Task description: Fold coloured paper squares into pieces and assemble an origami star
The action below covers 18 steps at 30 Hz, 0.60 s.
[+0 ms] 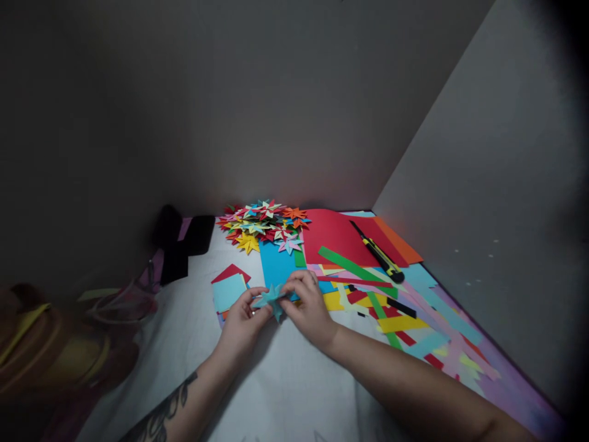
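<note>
A person's two bare hands meet over a white-covered tabletop (294, 383), with a small, light-blue, many-pointed folded-paper star (275, 301) between them. The star is the landmark here, held just above the white surface. The left hand (245, 314) is closed in a pinch on the star's left side, thumb nearer the wearer and fingers beyond. The right hand (309, 307) has its thumb and fingertips gathered on the star's right side; exactly which fold they grip is too small to tell.

Just left of the star, and a little beyond it, lies a loose stack of square paper sheets (229, 293), pale blue uppermost, with a red corner poking out behind. Beyond the star is a heap of multicoloured folded-paper stars (262, 224), and between the two lies a bright blue paper sheet (278, 261). Beyond and to the right of the star is a large red paper sheet (329, 236), with a yellow-and-black utility knife (380, 255) resting across it. Right of the star, cut paper strips and scraps (409, 325) spread in many colours.

The step in hand appears to be adjusting the star's points or folds. The next move seems to call for a light, steady pinch from both sides, so the thin paper does not crumple.
</note>
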Each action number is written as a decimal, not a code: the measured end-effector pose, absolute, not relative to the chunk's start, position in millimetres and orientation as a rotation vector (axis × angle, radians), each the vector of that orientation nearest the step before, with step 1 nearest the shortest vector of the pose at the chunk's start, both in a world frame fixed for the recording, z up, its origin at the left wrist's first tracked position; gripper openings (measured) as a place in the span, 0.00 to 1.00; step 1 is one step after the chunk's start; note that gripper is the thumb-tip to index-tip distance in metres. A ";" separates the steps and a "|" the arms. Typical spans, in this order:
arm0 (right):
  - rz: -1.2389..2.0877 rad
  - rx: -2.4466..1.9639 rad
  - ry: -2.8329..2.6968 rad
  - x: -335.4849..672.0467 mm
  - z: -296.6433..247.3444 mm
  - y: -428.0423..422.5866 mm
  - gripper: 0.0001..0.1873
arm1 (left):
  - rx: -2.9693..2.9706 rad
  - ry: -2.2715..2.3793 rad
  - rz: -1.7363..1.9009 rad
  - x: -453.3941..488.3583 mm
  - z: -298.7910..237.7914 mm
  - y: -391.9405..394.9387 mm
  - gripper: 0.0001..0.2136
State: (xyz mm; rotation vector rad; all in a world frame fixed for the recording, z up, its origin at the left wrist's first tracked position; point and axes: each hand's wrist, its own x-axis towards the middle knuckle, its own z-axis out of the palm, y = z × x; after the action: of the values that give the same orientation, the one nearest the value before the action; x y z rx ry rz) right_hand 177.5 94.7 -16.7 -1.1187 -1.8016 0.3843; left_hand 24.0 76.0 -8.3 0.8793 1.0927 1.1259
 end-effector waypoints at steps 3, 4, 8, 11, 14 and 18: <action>0.395 -1.053 -1.853 179.8 -17.9 94.2 0.07 | 1.007 1.147 1.112 22.2 -8.1 76.2 0.15; 0.412 -1.039 -1.861 180.5 -18.6 94.5 0.08 | 1.041 1.166 1.099 21.6 -8.4 76.5 0.15; 0.512 -1.032 -1.802 179.8 -20.7 95.8 0.09 | 1.078 1.189 1.075 21.5 -10.4 76.9 0.15; 0.639 -1.065 -1.682 175.6 -20.4 96.4 0.09 | 1.050 1.200 1.118 23.8 -11.8 75.2 0.12; 0.785 -1.099 -1.570 170.4 -21.0 96.8 0.06 | 1.036 1.222 1.165 26.3 -13.8 73.2 0.09; 0.986 -1.139 -1.433 164.7 -26.7 98.8 0.03 | 1.083 1.280 1.179 27.8 -16.6 71.8 0.08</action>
State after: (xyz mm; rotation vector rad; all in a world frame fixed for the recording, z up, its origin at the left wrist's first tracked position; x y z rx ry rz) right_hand 164.7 98.8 -26.7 -1.1393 -1.4331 0.9864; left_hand 27.8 71.8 -16.6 1.0828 1.2801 1.1790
